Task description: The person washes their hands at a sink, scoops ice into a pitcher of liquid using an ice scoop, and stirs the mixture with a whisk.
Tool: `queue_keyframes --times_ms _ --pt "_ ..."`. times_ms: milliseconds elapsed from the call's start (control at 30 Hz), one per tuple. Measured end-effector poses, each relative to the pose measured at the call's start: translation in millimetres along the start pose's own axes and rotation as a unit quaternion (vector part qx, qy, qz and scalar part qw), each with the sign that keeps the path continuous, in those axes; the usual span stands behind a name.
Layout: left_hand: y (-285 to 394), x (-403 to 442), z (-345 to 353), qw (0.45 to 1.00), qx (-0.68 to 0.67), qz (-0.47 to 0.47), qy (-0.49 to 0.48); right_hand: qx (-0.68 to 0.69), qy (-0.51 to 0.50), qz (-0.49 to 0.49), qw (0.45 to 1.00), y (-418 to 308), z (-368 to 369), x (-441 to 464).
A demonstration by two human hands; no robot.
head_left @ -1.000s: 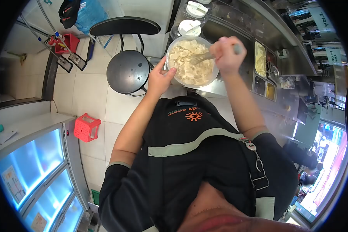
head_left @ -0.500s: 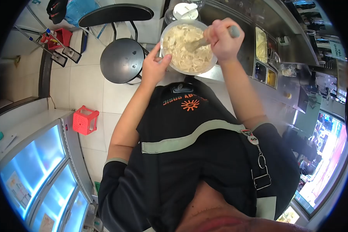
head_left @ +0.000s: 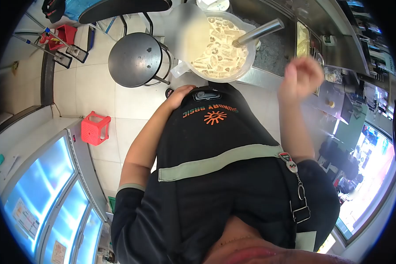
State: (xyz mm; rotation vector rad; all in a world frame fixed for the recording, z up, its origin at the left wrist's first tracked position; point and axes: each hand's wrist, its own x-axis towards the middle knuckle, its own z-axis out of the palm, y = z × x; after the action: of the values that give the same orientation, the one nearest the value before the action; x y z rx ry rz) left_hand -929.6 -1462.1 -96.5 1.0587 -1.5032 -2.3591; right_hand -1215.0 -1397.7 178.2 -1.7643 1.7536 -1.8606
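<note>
A large translucent bowl (head_left: 252, 59) holds a pale, creamy mix with chunky pieces showing at its surface. Leaning on the bowl's right rim is a utensil with a thick metal handle (head_left: 264, 31), its lower end sunk in the mix, so its kind is hidden. My right hand (head_left: 302, 79), smeared by motion, is in the air to the right of the bowl, fingers loosely curled and apart, nothing seen in them. My left hand (head_left: 181, 95) lies with fingers extended against the side of my black apron (head_left: 207, 141), below the bowl. A blurred patch hides the bowl's left part.
A round black chair (head_left: 135, 59) stands left of the bowl. Farther left is a red plastic stool (head_left: 95, 128) on the tiled floor, near glass-door fridges (head_left: 39, 189). Right of the bowl runs a metal counter (head_left: 268, 72) with food containers (head_left: 302, 39).
My right hand has let go of the utensil and moved right and down. My left hand has left the bowl's rim and dropped to the apron. The utensil now leans on the right rim.
</note>
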Motion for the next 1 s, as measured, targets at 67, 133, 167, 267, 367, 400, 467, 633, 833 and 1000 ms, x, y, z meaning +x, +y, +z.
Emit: queue_keyframes --times_ms 67,133,167,267,367,400,467,633,833,1000 --pt "10 -4 2 0.983 -0.137 -0.109 -0.049 0.079 -0.242 0.171 0.952 -28 -31 -41" --pt "13 -6 1 0.986 -0.119 -0.102 -0.055 -0.006 -0.504 0.302 0.81 -69 1 -34" --pt "14 -5 -1 0.989 -0.1 -0.093 -0.063 0.004 -0.516 0.315 0.797 -60 14 -48" --pt "9 1 -3 0.987 -0.041 -0.068 -0.138 -0.092 -0.619 0.314 0.714 -38 53 -68" --pt "-4 3 4 0.984 -0.073 -0.092 -0.137 -0.223 -0.732 0.236 0.599 -29 89 -76" --pt "-8 4 6 0.985 -0.061 -0.089 -0.137 -0.224 -0.729 0.238 0.602 -28 96 -81" --pt "-15 5 8 0.985 -0.057 -0.087 -0.136 -0.234 -0.795 0.184 0.528 -23 107 -91" --pt "-11 1 17 0.983 -0.05 -0.121 -0.126 -0.282 -0.794 0.205 0.498 18 120 -140" --pt "-28 8 38 0.986 0.0 -0.116 -0.12 -0.315 -0.717 0.276 0.558 1 109 -134" --pt "-3 -3 54 0.986 -0.095 -0.13 -0.037 -0.294 -0.688 0.186 0.637 -11 80 -129"
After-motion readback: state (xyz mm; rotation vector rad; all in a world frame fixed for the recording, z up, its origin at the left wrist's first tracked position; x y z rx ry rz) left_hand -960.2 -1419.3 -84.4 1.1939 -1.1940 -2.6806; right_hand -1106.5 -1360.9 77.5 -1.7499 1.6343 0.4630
